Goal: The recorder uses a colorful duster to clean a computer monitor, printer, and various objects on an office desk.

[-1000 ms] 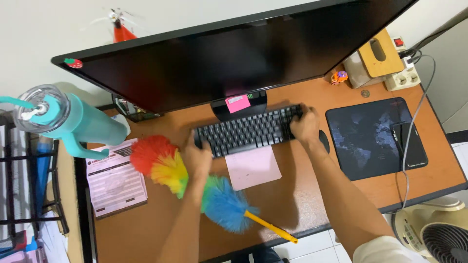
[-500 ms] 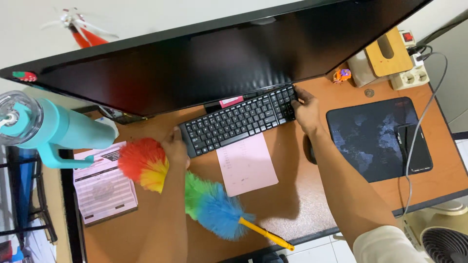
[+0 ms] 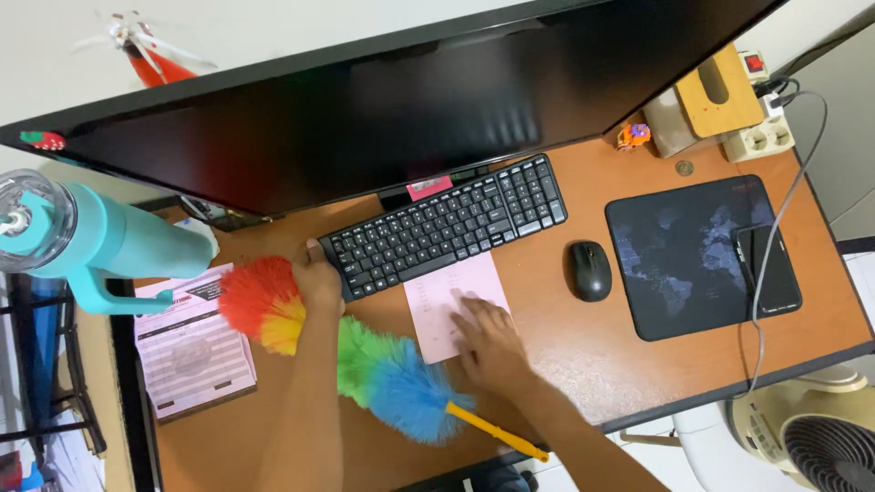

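A black keyboard (image 3: pixel 447 225) lies tilted on the brown desk (image 3: pixel 583 355), just below the big dark monitor (image 3: pixel 383 100). My left hand (image 3: pixel 317 275) rests against the keyboard's left end, thumb on its corner. Beneath that arm lies a rainbow feather duster (image 3: pixel 365 355) with a yellow handle. My right hand (image 3: pixel 488 342) lies flat with fingers spread on a pink paper (image 3: pixel 436 296) below the keyboard, holding nothing.
A black mouse (image 3: pixel 590 270) sits beside a dark mouse pad (image 3: pixel 693 255) with a phone (image 3: pixel 767 269) and cable on it. A teal tumbler (image 3: pixel 100 239) and a printed form (image 3: pixel 193 342) are at the left. A power strip (image 3: pixel 761 137) and wooden box stand at the back right; a fan (image 3: pixel 811 442) is below the desk edge.
My right hand has left the keyboard's right end and come down onto the pink paper. The keyboard was pushed back toward the monitor and tilted; the mouse is now uncovered.
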